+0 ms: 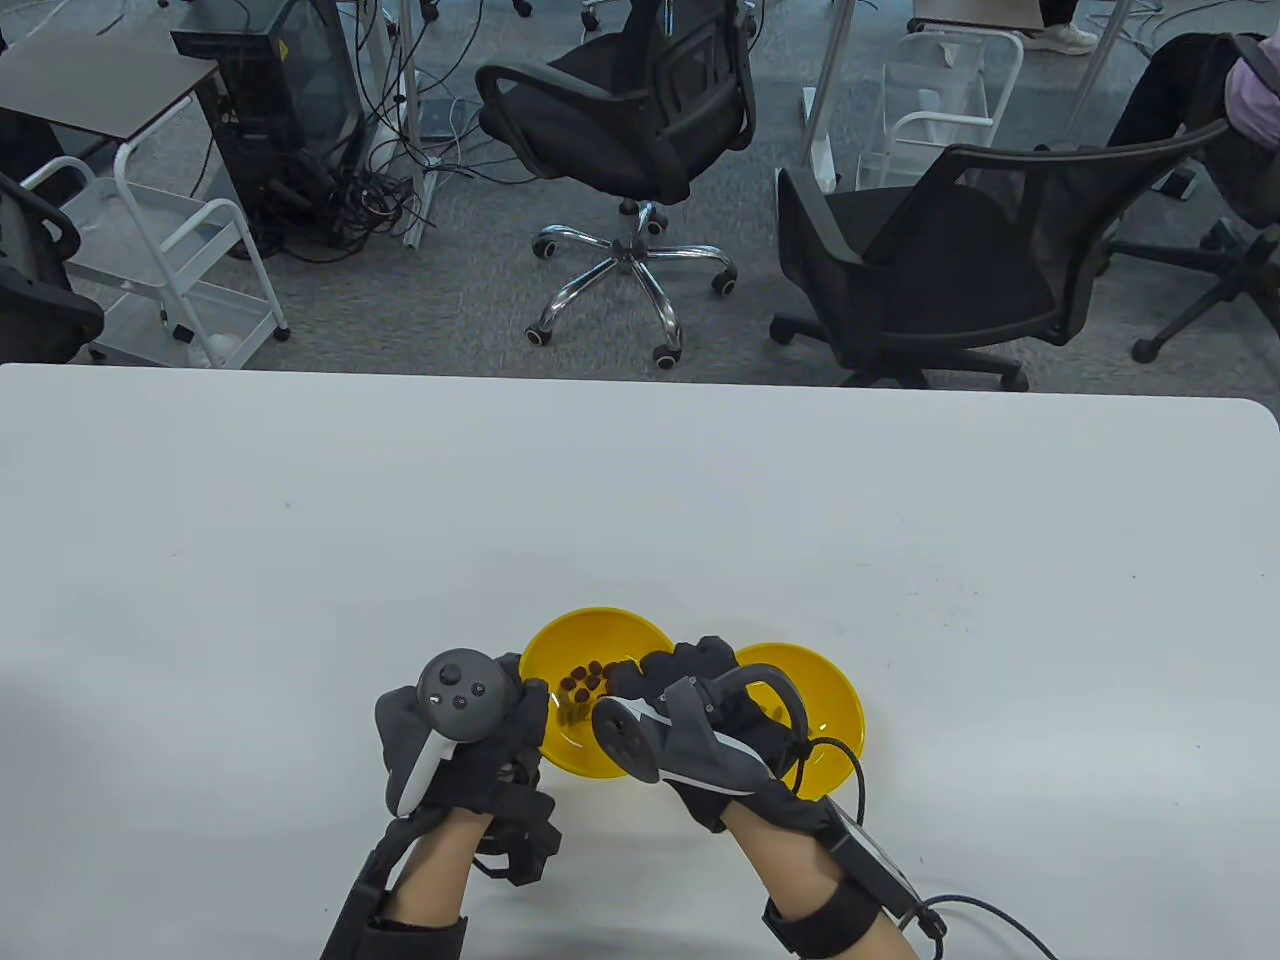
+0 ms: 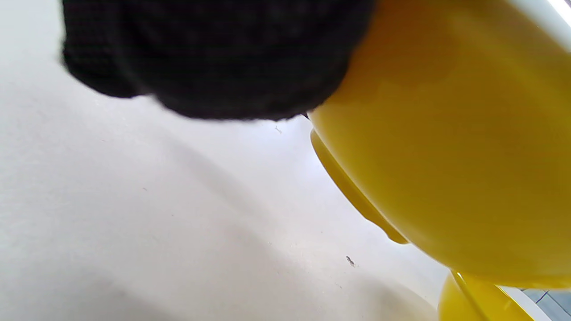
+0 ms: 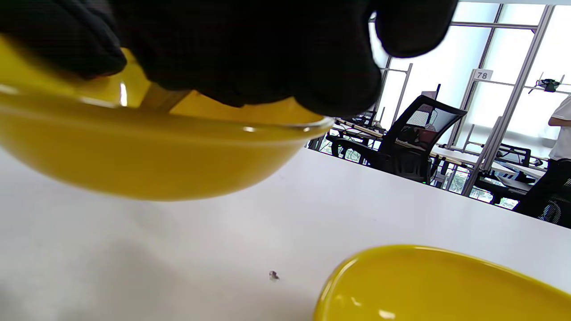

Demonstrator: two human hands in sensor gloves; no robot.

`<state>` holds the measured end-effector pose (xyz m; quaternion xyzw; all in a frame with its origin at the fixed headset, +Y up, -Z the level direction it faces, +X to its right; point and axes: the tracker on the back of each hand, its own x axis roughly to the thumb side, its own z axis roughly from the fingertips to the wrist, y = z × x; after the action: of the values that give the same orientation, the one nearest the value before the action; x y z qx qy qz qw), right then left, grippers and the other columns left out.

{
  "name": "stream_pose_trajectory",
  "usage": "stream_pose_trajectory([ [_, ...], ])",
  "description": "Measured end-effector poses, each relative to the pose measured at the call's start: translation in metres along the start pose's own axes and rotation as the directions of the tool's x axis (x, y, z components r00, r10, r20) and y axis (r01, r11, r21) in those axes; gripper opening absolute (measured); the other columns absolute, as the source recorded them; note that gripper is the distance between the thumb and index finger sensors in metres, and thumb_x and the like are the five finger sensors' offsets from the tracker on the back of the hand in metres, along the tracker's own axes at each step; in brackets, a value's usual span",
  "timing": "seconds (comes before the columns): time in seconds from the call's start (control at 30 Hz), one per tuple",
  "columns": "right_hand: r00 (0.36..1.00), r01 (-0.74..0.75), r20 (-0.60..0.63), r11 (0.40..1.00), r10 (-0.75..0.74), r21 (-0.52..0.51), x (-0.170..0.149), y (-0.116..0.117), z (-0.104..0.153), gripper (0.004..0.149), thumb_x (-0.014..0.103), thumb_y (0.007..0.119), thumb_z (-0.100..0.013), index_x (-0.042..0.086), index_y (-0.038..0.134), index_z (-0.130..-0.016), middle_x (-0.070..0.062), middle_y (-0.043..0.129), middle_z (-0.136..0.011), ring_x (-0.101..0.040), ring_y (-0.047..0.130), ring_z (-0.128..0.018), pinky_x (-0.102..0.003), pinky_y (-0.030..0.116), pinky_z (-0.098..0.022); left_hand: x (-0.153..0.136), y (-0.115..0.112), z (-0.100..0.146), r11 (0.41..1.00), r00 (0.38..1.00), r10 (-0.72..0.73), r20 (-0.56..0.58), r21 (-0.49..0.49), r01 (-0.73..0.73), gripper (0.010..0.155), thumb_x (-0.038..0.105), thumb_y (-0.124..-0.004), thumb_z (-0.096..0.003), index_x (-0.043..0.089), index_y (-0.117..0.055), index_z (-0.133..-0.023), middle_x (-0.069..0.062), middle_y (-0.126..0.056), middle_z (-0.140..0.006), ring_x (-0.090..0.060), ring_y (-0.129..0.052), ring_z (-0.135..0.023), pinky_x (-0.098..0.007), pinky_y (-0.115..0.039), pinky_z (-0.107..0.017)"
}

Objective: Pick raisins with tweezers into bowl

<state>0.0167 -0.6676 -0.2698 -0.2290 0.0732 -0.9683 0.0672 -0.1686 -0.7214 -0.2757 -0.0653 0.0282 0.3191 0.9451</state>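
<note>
two yellow bowls stand side by side near the front edge of the table (image 1: 300,520), almost touching. the left bowl (image 1: 590,630) holds a small heap of raisins (image 1: 583,683) near its middle; the right bowl (image 1: 840,700) is largely hidden in the table view, and what it holds cannot be told.

the left hand (image 1: 470,740) rests against the left bowl's near-left rim, its fingers curled at the wall; whether the rim is gripped or only steadied cannot be told. the right hand (image 1: 690,715) is held over the left bowl's right rim, its fingers bunched around a thin metal strip seen in the right wrist view, judged to be the tweezers (image 3: 158,99), slanting down into the bowl. the tips are hidden, so whether a raisin is caught between them cannot be told.

the step in hand is judged to be the taking of a raisin from the heap. it would be done well if one raisin at the heap's edge were singled out, the tips closed gently to avoid squashing or flicking, the bowl kept steady, and the lift made straight up before crossing to the right bowl.
</note>
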Motion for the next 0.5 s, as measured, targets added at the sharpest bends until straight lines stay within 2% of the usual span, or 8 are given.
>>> stream_pose_trajectory([
  [0.3,1.0,-0.023,-0.001,0.999,0.023,-0.034,0.0,-0.001,0.002,0.047,0.035,0.083,-0.038,0.021,0.093,-0.081,0.001,0.093,-0.064,-0.017,0.097,-0.05,-0.054,0.068,-0.062,0.0,0.0,0.0,1.0,1.0,0.001,0.001,0.001,-0.001,0.052,0.031,-0.059,-0.0557,-0.003,-0.061,-0.094,-0.004,-0.1,-0.041,-0.002,-0.1,-0.008,-0.035,-0.091,-0.03],
  [0.5,1.0,0.01,-0.02,0.998,-0.011,-0.059,-0.012,-0.005,0.011,0.047,0.035,0.083,-0.038,0.021,0.093,-0.081,0.001,0.092,-0.064,-0.017,0.097,-0.049,-0.054,0.068,-0.062,0.0,0.0,0.0,1.0,1.0,-0.003,-0.002,0.004,0.003,0.052,0.031,-0.059,-0.0557,-0.003,-0.061,-0.094,-0.004,-0.1,-0.041,-0.002,-0.1,-0.008,-0.035,-0.091,-0.03],
])
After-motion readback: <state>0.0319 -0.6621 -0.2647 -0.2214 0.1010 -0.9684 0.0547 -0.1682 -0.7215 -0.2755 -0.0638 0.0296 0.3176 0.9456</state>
